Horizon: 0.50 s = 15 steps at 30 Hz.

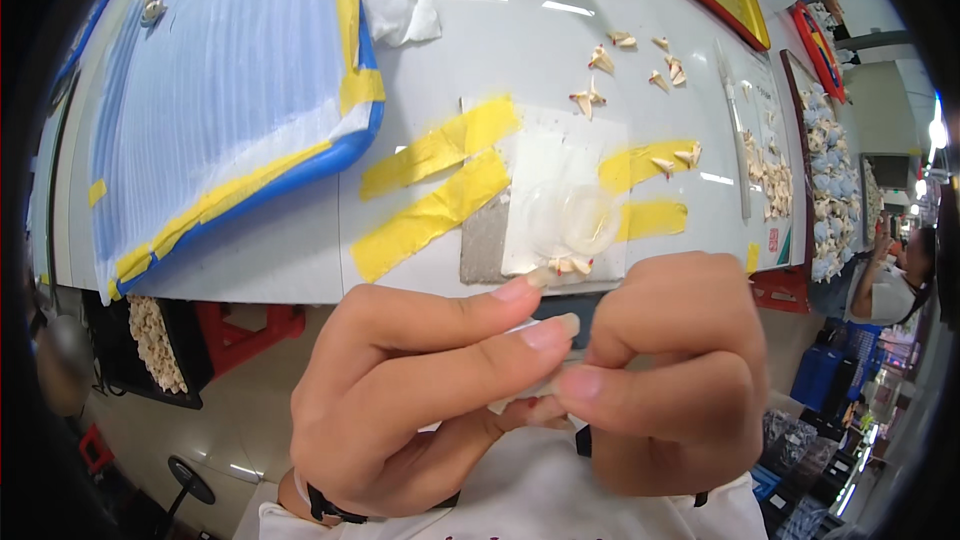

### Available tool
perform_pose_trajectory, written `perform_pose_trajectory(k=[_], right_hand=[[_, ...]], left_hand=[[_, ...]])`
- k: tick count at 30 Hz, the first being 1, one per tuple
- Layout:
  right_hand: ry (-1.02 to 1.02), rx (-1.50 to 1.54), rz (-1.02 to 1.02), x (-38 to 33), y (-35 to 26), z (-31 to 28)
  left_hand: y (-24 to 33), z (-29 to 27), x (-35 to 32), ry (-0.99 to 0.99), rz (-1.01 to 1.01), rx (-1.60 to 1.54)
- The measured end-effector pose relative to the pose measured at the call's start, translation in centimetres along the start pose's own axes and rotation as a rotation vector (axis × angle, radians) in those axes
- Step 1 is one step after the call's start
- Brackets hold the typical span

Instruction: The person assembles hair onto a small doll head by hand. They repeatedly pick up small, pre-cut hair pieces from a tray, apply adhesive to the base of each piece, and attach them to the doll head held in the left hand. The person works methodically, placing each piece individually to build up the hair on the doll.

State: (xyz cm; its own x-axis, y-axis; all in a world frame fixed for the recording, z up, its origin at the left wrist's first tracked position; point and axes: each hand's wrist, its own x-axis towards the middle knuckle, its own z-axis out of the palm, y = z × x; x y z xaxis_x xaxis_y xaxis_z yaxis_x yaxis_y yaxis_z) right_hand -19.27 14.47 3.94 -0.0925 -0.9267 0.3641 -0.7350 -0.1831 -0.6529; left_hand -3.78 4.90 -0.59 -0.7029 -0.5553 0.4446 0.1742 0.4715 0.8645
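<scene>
One white table (420, 85): largest thing, spanning the view from ten to three o'clock.
Blue-rimmed tray (240, 90): ten o'clock, lined with a ribbed pale-blue sheet, yellow tape along its edges.
Left hand (420, 380): seven o'clock, fingers bent and drawn together, thumb below, pinching the small pale piece.
Right hand (680, 370): four o'clock, fingers curled, tips meeting the left hand's; cannot tell whether they clamp anything.
White board (550, 155): near one o'clock, lying over a grey plate (485, 245).
Yellow strips (440, 155): taped down on both sides of the board, slanting on the left.
Clear round dish (588, 220): three o'clock, on the board.
Loose red-tipped pieces (588, 98): mostly one o'clock, scattered on the table.
Small pale piece (533, 404): between five and six o'clock, at the fingertips, red-marked, mostly hidden.
</scene>
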Motion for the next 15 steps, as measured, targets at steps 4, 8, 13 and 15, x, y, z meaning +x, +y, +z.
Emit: perform_pose_trajectory(k=[4,8,13,15], right_hand=[[0.145,-0.005,0.006,1.8,1.9,-1.1],[0.029,-0.202,0.235,4.5,6.5,-4.2],[-0.19,-0.406,0.167,7.4,9.7,-2.9],[-0.242,-0.441,0.187,7.7,10.1,-2.8]], left_hand=[[-0.8,-0.8,-0.4,0.025,-0.015,-0.039],[-1.4,-1.7,-0.4,-0.023,-0.057,-0.014],[-0.7,-0.4,-0.3,0.178,-0.175,-0.23],[-0.5,-0.6,-0.4,0.176,-0.198,-0.211]])
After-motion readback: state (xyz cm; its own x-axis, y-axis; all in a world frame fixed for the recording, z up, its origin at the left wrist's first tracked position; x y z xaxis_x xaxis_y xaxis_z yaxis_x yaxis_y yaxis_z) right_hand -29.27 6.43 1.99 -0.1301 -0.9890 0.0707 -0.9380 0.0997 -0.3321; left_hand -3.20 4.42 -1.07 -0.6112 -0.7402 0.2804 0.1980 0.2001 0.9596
